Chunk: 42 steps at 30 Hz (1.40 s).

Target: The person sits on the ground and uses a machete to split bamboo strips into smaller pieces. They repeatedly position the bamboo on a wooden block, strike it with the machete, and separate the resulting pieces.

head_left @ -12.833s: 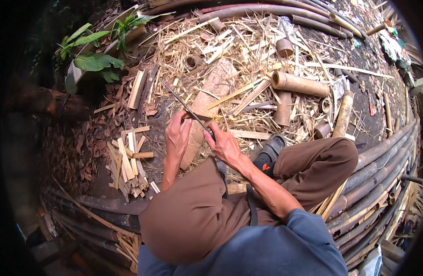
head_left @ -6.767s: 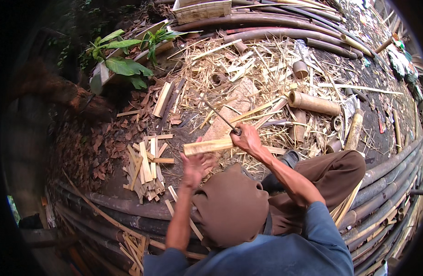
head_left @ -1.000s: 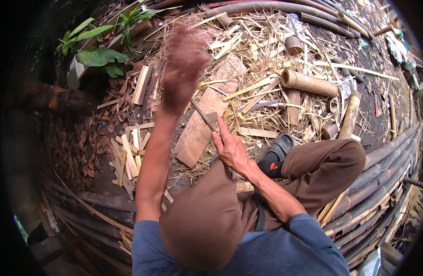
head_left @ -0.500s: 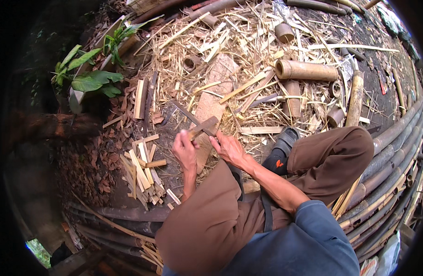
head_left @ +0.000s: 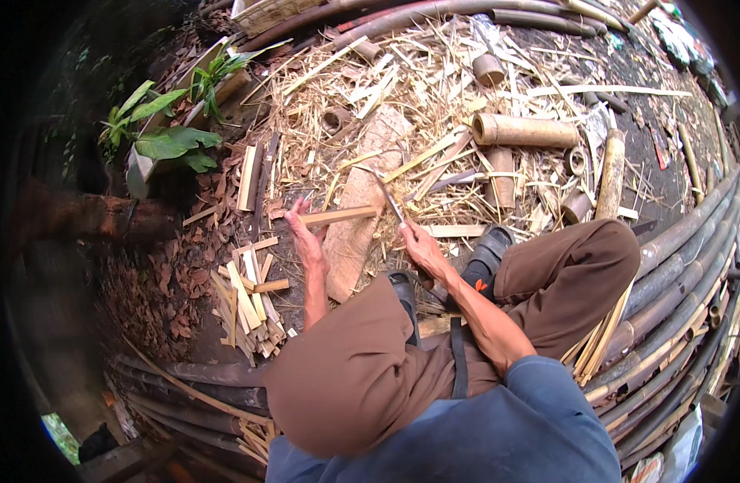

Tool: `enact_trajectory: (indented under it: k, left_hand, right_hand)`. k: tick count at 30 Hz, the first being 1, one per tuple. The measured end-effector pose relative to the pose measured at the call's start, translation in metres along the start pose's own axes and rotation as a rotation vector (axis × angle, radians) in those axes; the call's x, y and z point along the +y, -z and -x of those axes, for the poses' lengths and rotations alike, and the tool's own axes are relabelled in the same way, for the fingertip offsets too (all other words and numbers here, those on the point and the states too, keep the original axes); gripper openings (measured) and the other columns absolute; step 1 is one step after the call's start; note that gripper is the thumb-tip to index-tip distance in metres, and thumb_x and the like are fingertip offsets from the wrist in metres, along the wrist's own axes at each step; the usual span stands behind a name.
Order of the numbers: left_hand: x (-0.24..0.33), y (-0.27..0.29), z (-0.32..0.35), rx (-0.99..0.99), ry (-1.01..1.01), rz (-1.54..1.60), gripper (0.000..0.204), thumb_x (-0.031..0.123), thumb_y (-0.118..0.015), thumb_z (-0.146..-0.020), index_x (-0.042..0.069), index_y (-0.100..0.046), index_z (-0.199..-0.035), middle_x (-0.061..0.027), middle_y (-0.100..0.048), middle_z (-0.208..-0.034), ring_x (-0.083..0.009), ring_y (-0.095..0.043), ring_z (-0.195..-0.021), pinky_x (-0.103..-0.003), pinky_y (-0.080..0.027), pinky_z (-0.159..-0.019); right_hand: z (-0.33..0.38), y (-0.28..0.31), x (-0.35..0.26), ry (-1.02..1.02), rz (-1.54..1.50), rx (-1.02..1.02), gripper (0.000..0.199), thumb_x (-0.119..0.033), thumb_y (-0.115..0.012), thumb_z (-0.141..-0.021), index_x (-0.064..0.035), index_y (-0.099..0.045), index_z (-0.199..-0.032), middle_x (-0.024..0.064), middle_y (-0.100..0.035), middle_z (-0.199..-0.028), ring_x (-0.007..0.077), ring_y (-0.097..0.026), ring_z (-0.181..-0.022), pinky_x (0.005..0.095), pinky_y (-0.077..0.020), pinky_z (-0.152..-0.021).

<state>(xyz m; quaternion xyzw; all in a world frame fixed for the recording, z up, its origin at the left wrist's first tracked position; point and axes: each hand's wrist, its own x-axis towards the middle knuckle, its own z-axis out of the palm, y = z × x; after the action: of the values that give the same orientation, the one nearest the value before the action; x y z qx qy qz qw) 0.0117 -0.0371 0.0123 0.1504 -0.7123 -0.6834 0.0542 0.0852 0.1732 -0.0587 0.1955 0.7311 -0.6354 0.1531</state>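
Note:
My left hand (head_left: 308, 243) pinches the near end of a short split bamboo strip (head_left: 339, 216), its fingertips sticking up beyond the strip. The strip points right, above a worn wooden board (head_left: 347, 262) that lies lengthwise on the ground. My right hand (head_left: 424, 248) is closed round a long knife (head_left: 392, 199), its blade pointing up and to the left past the strip's right end. Whether blade and strip touch, I cannot tell. Beside my left forearm lies a pile of short split bamboo pieces (head_left: 256, 302).
Shavings (head_left: 434, 88) cover the ground ahead, with cut bamboo tubes (head_left: 531, 130) among them. Long bamboo poles (head_left: 676, 258) run along the right side. A leafy plant (head_left: 165, 143) grows at the far left. My sandalled foot (head_left: 491, 249) is beside my right forearm.
The knife has swung from lying across the strip to the strip's right end, as my right hand moved right. My left hand has shifted left, and the strip now lies nearly level.

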Motion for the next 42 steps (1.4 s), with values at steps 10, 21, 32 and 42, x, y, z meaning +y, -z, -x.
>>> enact_trajectory:
  k: [10,21,32,42]
  left_hand:
    - [-0.054,-0.031,-0.006,-0.168,-0.338,-0.131,0.037,0.007,-0.046,-0.096,0.002,-0.044,-0.132,-0.0136,-0.062,-0.114,-0.0251,-0.062,-0.104,-0.035,-0.053,-0.089]
    - [-0.015,-0.038,0.019,-0.37,-0.312,-0.265,0.022,0.022,-0.064,-0.09,0.006,-0.053,-0.1,-0.006,-0.049,-0.077,-0.0146,-0.045,-0.067,-0.032,-0.04,-0.06]
    - [-0.005,-0.04,0.025,-0.45,-0.362,-0.236,0.023,0.016,-0.061,-0.087,0.003,-0.052,-0.104,-0.0128,-0.052,-0.083,-0.0278,-0.053,-0.077,-0.039,-0.044,-0.072]
    - [-0.011,-0.041,0.021,-0.434,-0.386,-0.259,0.022,0.008,-0.061,-0.086,0.002,-0.049,-0.104,-0.0122,-0.047,-0.081,-0.0265,-0.048,-0.073,-0.04,-0.042,-0.069]
  right_hand:
    - [0.051,0.022,-0.078,0.179,-0.145,-0.037,0.054,-0.029,-0.046,-0.1,-0.0075,-0.035,-0.149,0.0008,-0.049,-0.061,0.0103,-0.052,-0.052,0.0291,-0.0436,-0.049]
    - [0.069,0.001,-0.113,0.06,-0.234,-0.251,0.048,-0.041,-0.036,-0.104,-0.0152,-0.044,-0.144,-0.0031,-0.042,-0.06,0.0066,-0.04,-0.047,0.0254,-0.0344,-0.042]
    - [0.063,-0.006,-0.115,-0.011,-0.32,-0.259,0.042,-0.046,-0.037,-0.103,-0.008,-0.049,-0.092,-0.0005,-0.046,-0.06,0.0088,-0.043,-0.046,0.0252,-0.0366,-0.042]
    - [0.063,-0.006,-0.116,-0.011,-0.333,-0.272,0.039,-0.047,-0.038,-0.103,-0.0093,-0.046,-0.094,0.0002,-0.046,-0.06,0.009,-0.044,-0.045,0.0246,-0.037,-0.04]
